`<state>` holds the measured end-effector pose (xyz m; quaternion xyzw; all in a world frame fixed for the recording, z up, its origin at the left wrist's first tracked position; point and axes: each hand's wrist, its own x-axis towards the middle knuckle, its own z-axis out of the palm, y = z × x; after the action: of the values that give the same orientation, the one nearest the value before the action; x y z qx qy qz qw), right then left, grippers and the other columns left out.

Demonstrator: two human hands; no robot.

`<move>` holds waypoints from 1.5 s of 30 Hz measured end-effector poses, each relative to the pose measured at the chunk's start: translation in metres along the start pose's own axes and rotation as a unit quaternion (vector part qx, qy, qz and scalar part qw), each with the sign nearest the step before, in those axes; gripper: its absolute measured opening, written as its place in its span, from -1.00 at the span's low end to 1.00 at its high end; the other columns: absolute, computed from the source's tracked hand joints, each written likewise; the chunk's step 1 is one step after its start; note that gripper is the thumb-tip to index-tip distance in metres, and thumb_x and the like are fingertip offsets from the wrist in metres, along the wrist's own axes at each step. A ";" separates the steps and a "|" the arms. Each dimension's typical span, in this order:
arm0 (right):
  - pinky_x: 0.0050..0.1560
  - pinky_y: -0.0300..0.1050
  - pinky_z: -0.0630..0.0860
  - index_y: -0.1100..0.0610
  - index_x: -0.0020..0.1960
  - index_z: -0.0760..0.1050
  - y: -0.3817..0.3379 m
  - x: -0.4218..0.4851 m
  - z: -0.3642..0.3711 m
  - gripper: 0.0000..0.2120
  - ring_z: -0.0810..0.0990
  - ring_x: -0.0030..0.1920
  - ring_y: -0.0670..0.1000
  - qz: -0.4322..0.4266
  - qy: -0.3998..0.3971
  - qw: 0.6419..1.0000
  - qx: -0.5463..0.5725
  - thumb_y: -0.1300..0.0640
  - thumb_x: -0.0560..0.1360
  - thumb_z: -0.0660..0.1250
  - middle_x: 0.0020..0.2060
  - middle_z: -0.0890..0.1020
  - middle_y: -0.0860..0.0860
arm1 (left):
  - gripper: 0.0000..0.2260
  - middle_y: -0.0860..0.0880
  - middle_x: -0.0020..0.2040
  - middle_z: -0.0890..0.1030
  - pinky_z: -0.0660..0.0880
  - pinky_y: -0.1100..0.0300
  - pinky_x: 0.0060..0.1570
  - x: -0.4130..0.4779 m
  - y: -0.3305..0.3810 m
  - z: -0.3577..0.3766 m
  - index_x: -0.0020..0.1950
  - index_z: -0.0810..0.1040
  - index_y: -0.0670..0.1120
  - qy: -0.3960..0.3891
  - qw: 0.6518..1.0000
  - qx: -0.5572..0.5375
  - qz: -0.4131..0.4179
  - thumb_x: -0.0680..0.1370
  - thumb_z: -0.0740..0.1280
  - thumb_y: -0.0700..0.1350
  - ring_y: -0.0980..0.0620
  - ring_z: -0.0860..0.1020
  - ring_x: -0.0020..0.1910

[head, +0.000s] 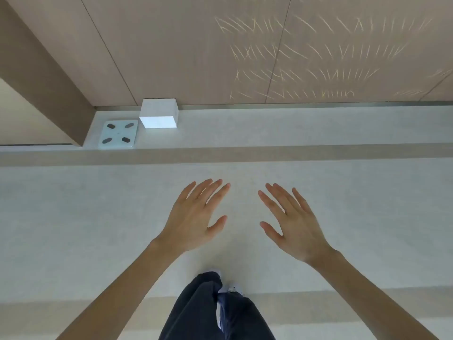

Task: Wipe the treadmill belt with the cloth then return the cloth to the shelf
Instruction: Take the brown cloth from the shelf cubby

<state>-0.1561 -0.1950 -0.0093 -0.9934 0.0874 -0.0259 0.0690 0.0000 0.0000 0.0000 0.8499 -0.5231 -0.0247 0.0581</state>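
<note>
My left hand point(193, 217) and my right hand point(291, 222) are stretched out in front of me over a pale floor, palms down, fingers straight and spread. Neither hand holds anything. No cloth, treadmill or shelf appears in this view. My legs in dark trousers point(215, 310) show at the bottom centre.
A white body scale point(119, 134) lies on the floor at the left near the wall. Beside it stands a white box point(159, 114) against the beige panelled wall point(220, 45). A brown pillar point(41, 77) runs down the left. Tan stripes point(269, 153) cross the floor.
</note>
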 end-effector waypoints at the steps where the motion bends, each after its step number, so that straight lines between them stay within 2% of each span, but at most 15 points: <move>1: 0.38 0.21 0.30 0.10 0.45 0.32 -0.003 0.002 0.000 -0.45 0.32 0.43 0.11 -0.014 -0.007 1.000 -0.005 -0.16 0.56 0.03 0.42 0.38 0.09 | -0.47 -0.06 0.39 0.43 0.33 -0.06 0.34 -0.004 -0.001 0.000 0.46 0.30 -0.06 -0.002 1.000 0.000 -0.006 0.54 0.09 0.14 -0.06 0.41 0.35; 11: 0.35 0.21 0.33 0.09 0.43 0.36 -0.049 0.037 -0.001 -0.47 0.35 0.41 0.11 -0.144 -0.002 0.989 -0.014 -0.14 0.56 0.04 0.40 0.40 0.09 | -0.50 -0.06 0.36 0.46 0.34 -0.09 0.33 -0.068 -0.031 -0.010 0.43 0.36 -0.07 0.069 0.993 0.020 -0.099 0.54 0.12 0.11 -0.08 0.43 0.34; 17: 0.36 0.17 0.33 0.09 0.41 0.38 -0.100 0.065 0.004 -0.53 0.37 0.40 0.08 -0.198 0.068 0.976 0.063 -0.11 0.58 0.10 0.38 0.43 0.07 | -0.52 -0.07 0.39 0.43 0.32 -0.13 0.34 -0.118 -0.064 -0.018 0.41 0.38 -0.06 0.097 0.983 0.012 -0.155 0.55 0.13 0.11 -0.11 0.37 0.39; 21: 0.38 0.15 0.31 0.11 0.41 0.37 -0.142 0.075 0.021 -0.54 0.35 0.42 0.06 -0.202 0.094 0.967 0.121 -0.07 0.59 0.12 0.40 0.40 0.06 | -0.53 -0.05 0.40 0.41 0.28 -0.11 0.36 -0.158 -0.089 -0.017 0.41 0.38 -0.05 0.112 0.972 -0.008 -0.205 0.55 0.13 0.10 -0.08 0.34 0.40; 24: 0.35 0.18 0.35 0.11 0.41 0.37 -0.178 0.082 0.033 -0.53 0.36 0.41 0.08 -0.204 0.076 0.968 0.121 -0.08 0.57 0.14 0.40 0.40 0.07 | -0.53 -0.04 0.40 0.41 0.27 -0.11 0.37 -0.187 -0.112 -0.017 0.42 0.37 -0.04 0.103 0.968 -0.012 -0.227 0.54 0.14 0.10 -0.08 0.34 0.41; 31: 0.32 0.23 0.37 0.06 0.43 0.35 -0.277 0.116 0.052 -0.48 0.36 0.40 0.10 -0.218 -0.002 0.973 0.080 -0.16 0.57 0.03 0.40 0.40 0.06 | -0.51 -0.02 0.41 0.39 0.22 -0.08 0.40 -0.256 -0.192 -0.030 0.44 0.34 -0.01 0.068 0.965 -0.007 -0.252 0.54 0.14 0.12 -0.07 0.30 0.43; 45: 0.38 0.21 0.30 0.09 0.42 0.35 -0.456 0.208 0.069 -0.51 0.37 0.40 0.10 -0.284 -0.008 0.955 0.082 -0.07 0.54 0.19 0.40 0.40 0.08 | -0.50 -0.04 0.41 0.40 0.24 -0.13 0.39 -0.357 -0.339 -0.052 0.46 0.31 -0.01 0.077 0.954 -0.004 -0.289 0.55 0.10 0.14 -0.09 0.31 0.42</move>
<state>0.1302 0.2217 -0.0052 -0.9683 -0.2014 -0.0440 0.1411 0.1446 0.4733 0.0030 0.9639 -0.2487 0.0235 0.0917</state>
